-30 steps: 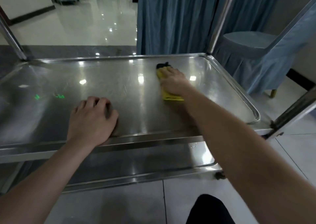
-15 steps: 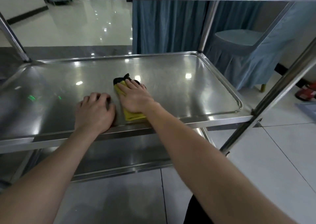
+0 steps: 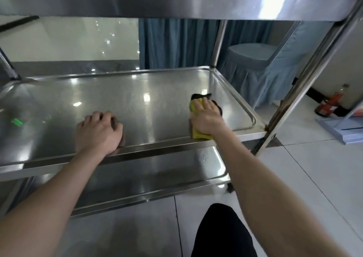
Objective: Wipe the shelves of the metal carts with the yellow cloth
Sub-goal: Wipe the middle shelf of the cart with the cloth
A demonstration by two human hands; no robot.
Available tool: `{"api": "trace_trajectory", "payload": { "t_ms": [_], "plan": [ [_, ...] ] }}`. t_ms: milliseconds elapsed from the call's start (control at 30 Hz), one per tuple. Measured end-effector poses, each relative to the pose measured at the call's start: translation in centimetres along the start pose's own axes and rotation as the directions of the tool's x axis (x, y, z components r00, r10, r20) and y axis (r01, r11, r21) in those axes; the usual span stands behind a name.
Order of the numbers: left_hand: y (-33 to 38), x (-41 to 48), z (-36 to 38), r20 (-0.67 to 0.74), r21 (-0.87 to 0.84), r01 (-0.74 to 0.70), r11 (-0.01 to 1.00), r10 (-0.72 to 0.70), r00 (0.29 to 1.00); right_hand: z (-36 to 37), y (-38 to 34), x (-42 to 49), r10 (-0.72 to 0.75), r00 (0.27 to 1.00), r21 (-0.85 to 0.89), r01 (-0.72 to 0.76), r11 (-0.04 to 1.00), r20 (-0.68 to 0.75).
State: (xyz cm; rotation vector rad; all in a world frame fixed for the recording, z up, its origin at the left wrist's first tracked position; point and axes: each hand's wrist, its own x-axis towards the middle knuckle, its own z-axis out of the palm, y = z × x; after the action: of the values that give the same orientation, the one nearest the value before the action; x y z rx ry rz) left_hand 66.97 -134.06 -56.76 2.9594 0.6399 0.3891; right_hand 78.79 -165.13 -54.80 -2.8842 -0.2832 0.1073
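The cart (image 3: pixel 176 3) stood there, its middle shelf (image 3: pixel 137 103) gleaming. The left hand (image 3: pixel 98 131) rested at the shelf's 6 o'clock edge, fingers clenched on nothing. The right hand (image 3: pixel 208 117), fingers flat, pressed the cloth (image 3: pixel 198 134) at 4 o'clock, near the rim.

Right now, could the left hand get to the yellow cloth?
Probably yes. Only bare shelf lies between the left hand and the cloth, though the right hand covers most of it.
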Motion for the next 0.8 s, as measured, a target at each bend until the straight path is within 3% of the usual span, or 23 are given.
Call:
{"api": "trace_trajectory", "payload": {
  "t_ms": [100,200,267,333,400,467,567,667,733,800],
  "plan": [
    [0.1,-0.4,-0.6,0.059,-0.014,0.016,1.0,-0.015,0.998,2.6,-9.4,-2.1,-0.285,0.954,0.069,0.279,0.958,0.098],
    [-0.3,-0.2,-1.8,0.117,-0.059,-0.025,0.998,0.032,0.993,2.9,-9.7,-2.5,-0.351,0.927,0.056,0.346,0.937,0.131],
    [-1.6,0.3,-2.8,0.178,-0.091,-0.089,0.992,0.105,0.978,1.8,-6.1,-2.1,-0.267,0.959,0.053,0.263,0.963,0.096],
    [-3.9,0.6,-3.7,0.184,-0.13,-0.191,0.973,0.213,0.96,0.8,-1.9,-1.8,-0.082,0.996,0.048,0.081,0.996,0.04],
    [-6.8,0.5,-4.0,0.094,-0.103,-0.248,0.963,0.257,0.962,0.4,-0.2,-1.4,0.115,0.993,0.05,-0.113,0.992,-0.02],
    [-9.6,0.5,-3.6,0.021,-0.022,-0.221,0.975,0.221,0.975,1.0,-3.1,-1.3,0.192,0.98,-0.002,-0.192,0.981,-0.048],
    [-11.6,-0.5,-3.1,0.045,0.01,-0.092,0.996,0.092,0.995,3.7,-13.7,-2.4,-0.016,1.0,0.002,0.016,1.0,0.008],
    [-11.5,-0.9,-2.7,0.051,-0.003,-0.038,0.999,0.038,0.998,6.1,-22.9,-4.3,-0.358,0.931,0.093,0.351,0.932,0.074],
    [-11.7,-0.3,-3.2,0.077,0.011,-0.062,0.998,0.061,0.995,6.5,-24.2,-4.3,-0.468,0.874,0.085,0.461,0.883,0.132],
    [-13.0,1.0,-3.8,0.13,0.007,-0.125,0.992,0.123,0.984,5.9,-22.2,-3.4,-0.481,0.866,0.073,0.476,0.877,0.139]
  ]
}}
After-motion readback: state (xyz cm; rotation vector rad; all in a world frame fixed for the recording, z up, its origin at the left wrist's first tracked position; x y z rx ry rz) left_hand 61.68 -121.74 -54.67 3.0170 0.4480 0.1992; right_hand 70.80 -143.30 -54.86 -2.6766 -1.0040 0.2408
